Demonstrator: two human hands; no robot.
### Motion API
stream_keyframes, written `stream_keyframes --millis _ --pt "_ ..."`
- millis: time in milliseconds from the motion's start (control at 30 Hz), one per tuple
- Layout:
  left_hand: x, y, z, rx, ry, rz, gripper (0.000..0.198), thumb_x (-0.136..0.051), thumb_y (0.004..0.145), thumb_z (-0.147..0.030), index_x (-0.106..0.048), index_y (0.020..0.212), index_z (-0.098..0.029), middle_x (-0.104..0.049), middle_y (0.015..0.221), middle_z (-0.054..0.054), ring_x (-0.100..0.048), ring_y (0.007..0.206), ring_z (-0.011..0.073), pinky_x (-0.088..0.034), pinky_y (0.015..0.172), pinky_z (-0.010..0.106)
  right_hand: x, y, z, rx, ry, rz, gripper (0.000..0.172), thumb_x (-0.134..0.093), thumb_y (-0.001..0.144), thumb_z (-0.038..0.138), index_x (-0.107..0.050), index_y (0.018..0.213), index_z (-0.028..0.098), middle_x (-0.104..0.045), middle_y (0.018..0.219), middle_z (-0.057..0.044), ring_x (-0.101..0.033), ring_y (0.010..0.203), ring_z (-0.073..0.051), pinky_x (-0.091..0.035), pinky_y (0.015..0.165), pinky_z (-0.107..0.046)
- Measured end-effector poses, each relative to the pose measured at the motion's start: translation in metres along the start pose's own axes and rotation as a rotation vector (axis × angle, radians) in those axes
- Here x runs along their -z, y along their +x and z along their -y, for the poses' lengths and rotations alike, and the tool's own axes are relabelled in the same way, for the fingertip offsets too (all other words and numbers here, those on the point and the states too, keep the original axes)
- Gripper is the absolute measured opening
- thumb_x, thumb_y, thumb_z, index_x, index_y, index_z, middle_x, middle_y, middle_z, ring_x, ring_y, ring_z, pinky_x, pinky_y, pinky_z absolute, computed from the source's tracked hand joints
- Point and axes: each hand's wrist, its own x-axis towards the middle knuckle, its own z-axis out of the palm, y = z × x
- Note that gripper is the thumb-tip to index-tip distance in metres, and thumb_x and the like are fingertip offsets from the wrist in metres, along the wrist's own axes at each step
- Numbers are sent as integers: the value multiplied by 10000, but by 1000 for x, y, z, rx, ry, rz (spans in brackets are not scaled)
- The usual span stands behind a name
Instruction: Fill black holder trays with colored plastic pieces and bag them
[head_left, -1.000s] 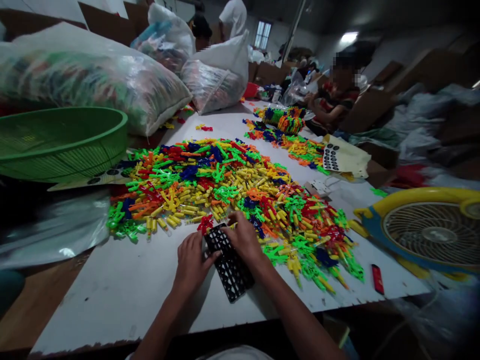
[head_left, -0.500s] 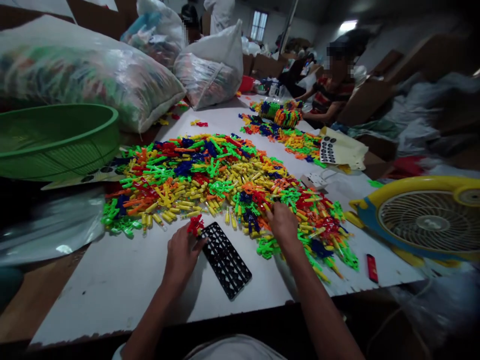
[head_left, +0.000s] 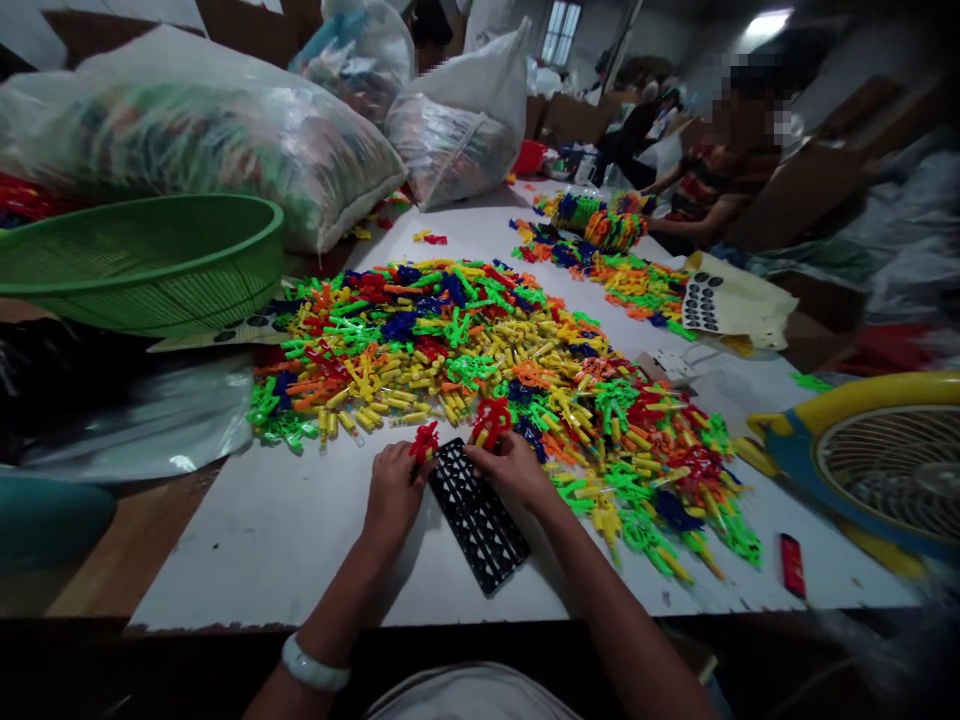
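Observation:
A black plastic grid tray (head_left: pixel 480 518) lies on the white table (head_left: pixel 300 540) in front of me. My left hand (head_left: pixel 393 493) rests at the tray's far left corner, its fingers pinched on a small red plastic piece (head_left: pixel 424 440). My right hand (head_left: pixel 510 468) is at the tray's far right corner, fingers closed on another red plastic piece (head_left: pixel 491 420) held just above the tray. Right behind both hands spreads a big heap of coloured plastic pieces (head_left: pixel 480 370): yellow, green, red, orange and blue.
A green mesh basket (head_left: pixel 142 262) stands at the left, with stuffed clear sacks (head_left: pixel 210 140) behind it. A yellow and blue fan (head_left: pixel 862 460) lies at the right, a red lighter (head_left: pixel 791 566) near it. Another person (head_left: pixel 720 170) sits at the far end with more pieces.
My right hand went out into the heap, then came back to the tray's far end holding a red piece. My left hand stayed at the tray with its red piece.

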Motion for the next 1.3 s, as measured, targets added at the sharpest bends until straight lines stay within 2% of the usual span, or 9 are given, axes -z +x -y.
stream_keyframes --millis 133,267,467,600,733,867,933,1133,1300 --pt "1 0 -2 6 17 8 110 -577 864 -256 -668 860 -194 -668 861 53 -582 854 216 -464 787 363 -1 0 1 7 110 134 311 -672 748 491 -613 798 189 -640 590 20 -624 528 -146 -551 615 -308" --pt "-1 -2 0 -6 8 1 133 -568 866 -257 -667 914 -183 -667 892 70 -581 865 231 -468 777 379 -16 11 -4 -1 123 24 331 -733 692 467 -598 835 201 -622 588 30 -580 458 -144 -488 459 -269" --pt "-2 -3 3 -10 -17 3 159 -530 876 -278 -655 924 -191 -671 898 73 -577 864 240 -462 795 390 -40 20 -15 230 -264 -147 57 -652 770 230 -604 788 205 -639 790 -3 -592 727 -158 -477 646 -261" --pt "2 -1 -1 4 -14 23 208 -498 892 -328 -642 895 -178 -658 855 74 -567 844 241 -458 795 383 -44 20 -6 261 -506 -167 95 -645 755 127 -580 759 197 -609 819 -11 -563 771 -162 -447 705 -268" --pt "2 0 -3 -12 15 9 240 -482 894 -364 -635 904 -179 -659 867 82 -567 838 247 -462 785 385 -15 14 8 286 -569 -79 144 -625 793 100 -623 902 195 -644 898 -25 -592 839 -167 -451 739 -260" --pt "12 -4 4 18 17 85 242 -476 867 -363 -636 876 -182 -669 854 93 -592 834 264 -485 780 409 42 -2 12 73 -950 -489 196 -464 925 142 -636 1015 166 -638 1022 -108 -616 889 -208 -445 741 -295" --pt "28 -5 5 53 -44 141 259 -450 849 -312 -638 965 -177 -693 939 104 -623 895 264 -502 815 409 62 -7 12 -79 -1197 -550 226 -426 939 136 -638 1015 155 -622 1065 -131 -635 860 -215 -430 687 -291" --pt "89 23 -36 255 -226 -22 370 -443 886 -385 -615 1170 -223 -666 1214 59 -609 1129 225 -465 987 367 66 -11 14 -213 -1443 -457 314 -336 930 52 -600 1078 131 -636 1088 -133 -669 818 -204 -392 603 -271" --pt "82 52 -66 89 -352 265 491 -427 899 -557 -647 1173 -215 -669 1243 67 -601 1159 243 -447 1005 368 75 -31 14 -126 -1272 -410 208 -437 925 156 -584 1070 133 -687 980 -119 -659 874 -230 -390 648 -278"
